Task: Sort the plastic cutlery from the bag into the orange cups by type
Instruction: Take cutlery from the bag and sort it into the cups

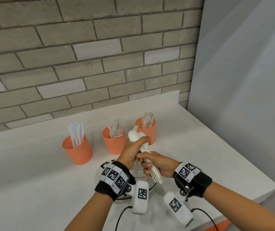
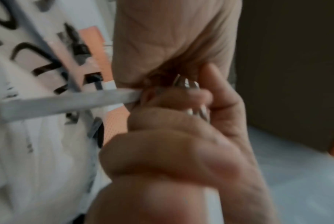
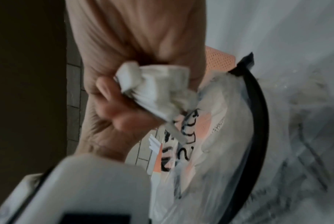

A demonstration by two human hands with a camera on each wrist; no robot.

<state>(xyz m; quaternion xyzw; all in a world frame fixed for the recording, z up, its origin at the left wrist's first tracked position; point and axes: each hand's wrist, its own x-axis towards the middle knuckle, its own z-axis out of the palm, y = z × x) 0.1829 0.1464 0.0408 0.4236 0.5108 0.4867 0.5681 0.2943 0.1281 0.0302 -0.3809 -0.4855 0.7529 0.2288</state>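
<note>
Counter [image 1: 41, 189]: white, brick wall behind; I see its right edge falling away beside my right arm, with open surface to the left of the cups.

Three orange cups, in a row toward the wall: left cup [image 1: 79, 152] with knives, middle cup [image 1: 114, 144] with forks, right cup [image 1: 148, 130] with spoons, partly hidden behind my hands.

Bag [image 3: 210, 136]: clear plastic with black print, lying under my hands; in the head view it is mostly covered by my wrists, and both wrist views are blurred.

Cutlery bundle [image 1: 145, 147]: held above the bag, in front of the right cup. Long axis runs from me toward the wall, spoon bowls at the far end, handle ends toward me.

Left hand [image 1: 131, 150]: fingers wrapped round the bundle's upper part.

Right hand [image 1: 156, 165]: fingers clenched round the handles.
</note>
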